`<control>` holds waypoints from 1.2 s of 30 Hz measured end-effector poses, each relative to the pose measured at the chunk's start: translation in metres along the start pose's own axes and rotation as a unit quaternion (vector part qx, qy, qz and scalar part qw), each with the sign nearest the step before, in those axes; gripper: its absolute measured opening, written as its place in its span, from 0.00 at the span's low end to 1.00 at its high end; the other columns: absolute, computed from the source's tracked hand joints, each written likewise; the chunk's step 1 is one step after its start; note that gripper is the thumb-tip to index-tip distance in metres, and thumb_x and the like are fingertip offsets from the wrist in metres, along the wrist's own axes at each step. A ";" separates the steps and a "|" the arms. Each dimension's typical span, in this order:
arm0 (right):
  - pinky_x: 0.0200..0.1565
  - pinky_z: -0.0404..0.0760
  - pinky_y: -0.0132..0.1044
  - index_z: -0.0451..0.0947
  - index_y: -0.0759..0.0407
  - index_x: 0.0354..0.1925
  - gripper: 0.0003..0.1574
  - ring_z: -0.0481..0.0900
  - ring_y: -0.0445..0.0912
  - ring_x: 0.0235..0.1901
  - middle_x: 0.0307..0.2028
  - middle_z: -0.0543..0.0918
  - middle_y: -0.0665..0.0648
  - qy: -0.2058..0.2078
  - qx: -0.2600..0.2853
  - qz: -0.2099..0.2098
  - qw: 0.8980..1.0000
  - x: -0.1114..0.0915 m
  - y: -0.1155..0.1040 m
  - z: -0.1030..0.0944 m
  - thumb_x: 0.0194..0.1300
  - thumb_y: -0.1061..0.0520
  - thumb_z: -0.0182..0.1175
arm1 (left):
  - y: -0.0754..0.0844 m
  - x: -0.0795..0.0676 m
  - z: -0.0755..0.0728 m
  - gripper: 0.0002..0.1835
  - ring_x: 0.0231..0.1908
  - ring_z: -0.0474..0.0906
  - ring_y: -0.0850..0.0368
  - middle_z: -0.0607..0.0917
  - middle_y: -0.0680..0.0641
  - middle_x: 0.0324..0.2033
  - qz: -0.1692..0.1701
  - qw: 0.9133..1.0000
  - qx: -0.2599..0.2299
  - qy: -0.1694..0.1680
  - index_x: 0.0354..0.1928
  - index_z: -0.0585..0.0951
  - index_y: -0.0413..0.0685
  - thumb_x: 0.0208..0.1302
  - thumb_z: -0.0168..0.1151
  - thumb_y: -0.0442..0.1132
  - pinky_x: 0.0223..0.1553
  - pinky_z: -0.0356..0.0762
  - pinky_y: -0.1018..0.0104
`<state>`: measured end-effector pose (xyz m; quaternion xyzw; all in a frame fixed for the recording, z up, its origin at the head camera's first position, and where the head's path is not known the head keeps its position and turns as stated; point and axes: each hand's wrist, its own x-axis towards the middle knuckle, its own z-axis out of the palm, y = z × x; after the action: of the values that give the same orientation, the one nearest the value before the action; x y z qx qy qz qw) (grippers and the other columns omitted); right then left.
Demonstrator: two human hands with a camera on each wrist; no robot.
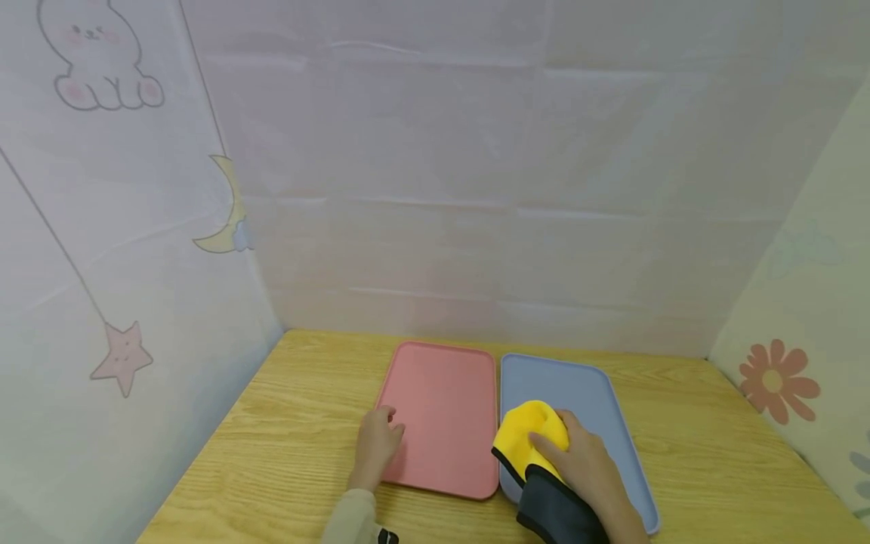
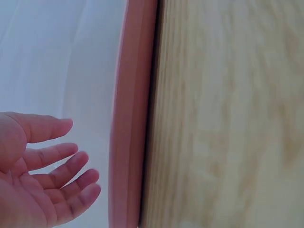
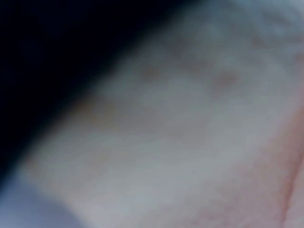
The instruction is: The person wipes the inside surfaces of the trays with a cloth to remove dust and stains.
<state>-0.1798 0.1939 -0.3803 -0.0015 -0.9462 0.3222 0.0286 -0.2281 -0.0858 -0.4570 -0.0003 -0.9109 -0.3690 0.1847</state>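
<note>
In the head view my right hand (image 1: 584,461) grips a two-sided cloth (image 1: 526,434), yellow on one face and dark grey on the other, with black edging. The cloth is bunched over the near part of the blue tray (image 1: 557,375), and its grey end hangs toward me. My left hand (image 1: 377,442) is by the left edge of the pink tray (image 1: 442,408), fingers loosely bent. In the left wrist view, that hand (image 2: 47,175) has its fingers apart and nothing between them. The right wrist view is blurred, with a dark shape across its upper left.
Both trays lie side by side on a wooden table (image 1: 285,423). Pale fabric walls (image 1: 462,189) enclose its back and sides, printed with a bear, a moon, a star and flowers. Bare wood shows left of the pink tray and right of the blue one.
</note>
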 end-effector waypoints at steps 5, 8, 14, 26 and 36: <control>0.24 0.67 0.37 0.65 0.65 0.54 0.40 0.70 0.45 0.24 0.27 0.76 0.55 0.001 0.004 -0.002 1.000 0.000 0.000 0.000 0.55 0.37 0.57 | -0.002 0.000 -0.003 0.14 0.35 0.73 0.38 0.76 0.35 0.30 -0.047 0.998 0.023 0.020 0.35 0.78 0.28 0.44 0.66 0.29 0.36 0.72 0.50; 0.24 0.67 0.37 0.65 0.65 0.54 0.40 0.70 0.45 0.24 0.27 0.76 0.55 0.000 0.003 -0.001 1.000 0.000 0.000 0.000 0.54 0.37 0.57 | -0.003 0.001 -0.006 0.17 0.35 0.73 0.37 0.75 0.34 0.31 -0.084 0.996 0.038 0.008 0.38 0.76 0.27 0.45 0.67 0.31 0.36 0.72 0.49; 0.24 0.68 0.37 0.65 0.65 0.54 0.40 0.70 0.45 0.24 0.28 0.76 0.55 -0.002 0.003 -0.002 1.000 0.000 0.002 0.001 0.54 0.38 0.57 | -0.009 0.000 -0.013 0.15 0.31 0.74 0.40 0.76 0.36 0.27 -0.121 0.991 0.050 -0.021 0.35 0.75 0.29 0.47 0.65 0.33 0.29 0.72 0.51; 0.24 0.67 0.37 0.66 0.65 0.54 0.41 0.70 0.45 0.24 0.28 0.76 0.55 -0.005 0.001 0.000 1.000 0.002 0.004 0.003 0.54 0.37 0.57 | -0.028 -0.004 -0.027 0.09 0.17 0.63 0.55 0.71 0.46 0.15 -0.125 0.989 0.049 -0.069 0.14 0.68 0.41 0.43 0.54 0.24 0.15 0.58 0.65; 0.24 0.68 0.38 0.66 0.64 0.54 0.40 0.71 0.45 0.24 0.30 0.77 0.55 -0.006 0.005 -0.002 1.000 0.001 0.004 0.004 0.54 0.38 0.58 | -0.033 -0.002 -0.026 0.18 0.13 0.51 0.61 0.59 0.53 0.10 -0.113 0.988 0.056 -0.093 0.08 0.58 0.49 0.41 0.48 0.21 0.14 0.48 0.72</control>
<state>-0.1807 0.1946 -0.3853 0.0023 -0.9449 0.3265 0.0233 -0.2223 -0.1273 -0.4628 0.0788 -0.9374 -0.3347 0.0560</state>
